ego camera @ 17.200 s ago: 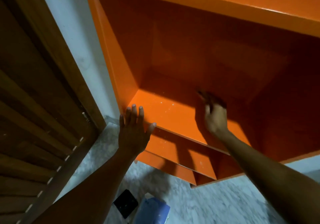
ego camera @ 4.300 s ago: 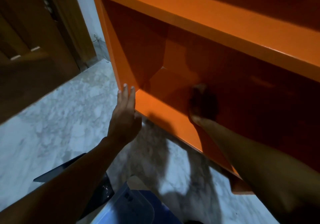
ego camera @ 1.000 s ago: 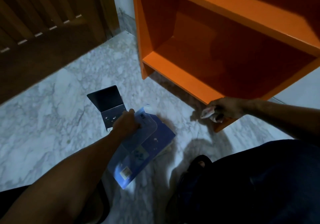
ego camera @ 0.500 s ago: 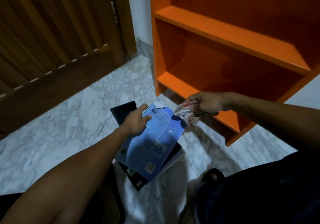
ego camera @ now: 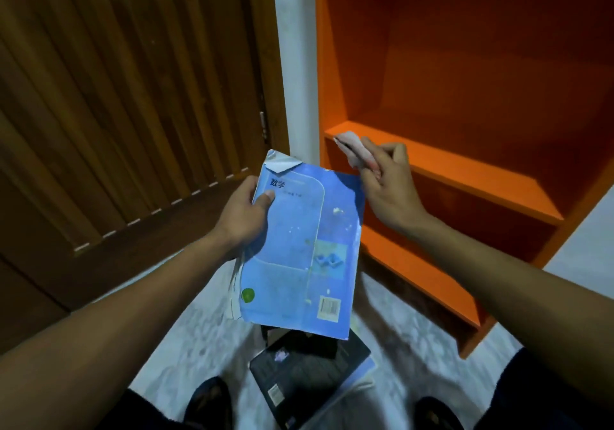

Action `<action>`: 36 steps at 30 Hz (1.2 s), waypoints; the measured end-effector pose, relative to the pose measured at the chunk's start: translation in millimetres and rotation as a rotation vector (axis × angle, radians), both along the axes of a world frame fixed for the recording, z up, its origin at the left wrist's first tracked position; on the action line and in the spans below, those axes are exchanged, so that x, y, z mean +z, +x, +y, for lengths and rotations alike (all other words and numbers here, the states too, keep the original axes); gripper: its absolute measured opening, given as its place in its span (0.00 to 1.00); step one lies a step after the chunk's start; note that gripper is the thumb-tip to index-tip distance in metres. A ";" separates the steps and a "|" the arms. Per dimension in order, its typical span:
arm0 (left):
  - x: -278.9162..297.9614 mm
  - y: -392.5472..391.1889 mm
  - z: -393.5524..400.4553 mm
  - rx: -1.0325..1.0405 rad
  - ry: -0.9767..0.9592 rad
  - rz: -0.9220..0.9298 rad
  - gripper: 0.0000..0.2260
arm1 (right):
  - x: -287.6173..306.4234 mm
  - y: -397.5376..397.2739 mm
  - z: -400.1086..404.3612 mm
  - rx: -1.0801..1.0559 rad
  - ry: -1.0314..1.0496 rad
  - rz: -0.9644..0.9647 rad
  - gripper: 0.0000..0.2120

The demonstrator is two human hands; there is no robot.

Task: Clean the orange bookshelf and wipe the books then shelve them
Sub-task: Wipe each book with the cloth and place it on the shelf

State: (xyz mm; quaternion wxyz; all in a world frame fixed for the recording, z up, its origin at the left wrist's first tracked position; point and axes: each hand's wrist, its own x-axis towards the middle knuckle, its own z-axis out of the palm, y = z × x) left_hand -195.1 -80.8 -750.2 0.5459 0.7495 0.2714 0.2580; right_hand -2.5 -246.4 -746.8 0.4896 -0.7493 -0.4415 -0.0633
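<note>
My left hand [ego camera: 244, 218] grips a blue paperback book [ego camera: 304, 247] by its upper left edge and holds it up in front of me; the cover is speckled with white spots and its top corner is folded over. Just beyond the book's upper right corner, my right hand [ego camera: 387, 183] holds a crumpled pale cloth [ego camera: 354, 150]. The orange bookshelf [ego camera: 465, 170] stands to the right with nothing on the shelves I can see. A black book [ego camera: 309, 376] lies on the floor below, on top of another book.
A dark wooden slatted door [ego camera: 116, 114] fills the left side, with a strip of white wall [ego camera: 295, 80] between it and the shelf. The floor [ego camera: 199, 330] is pale marble. My dark-trousered knees and sandalled feet show at the bottom edge.
My left hand has lifted the blue book off the floor pile up to chest height. My right hand with the cloth has risen beside the book's top. The view has tilted upward.
</note>
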 end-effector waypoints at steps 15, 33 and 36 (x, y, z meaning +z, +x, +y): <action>1.2 7.2 3.2 0.172 -0.329 -0.231 0.05 | -86.7 -53.7 -49.0 0.610 -0.358 -0.527 0.26; -5.3 37.0 8.5 0.145 -0.391 -0.246 0.06 | 5.4 -41.4 -23.7 0.464 -0.036 0.426 0.18; -7.6 32.8 1.9 0.097 -0.408 -0.222 0.07 | 16.5 -36.6 -17.8 0.290 0.089 0.402 0.18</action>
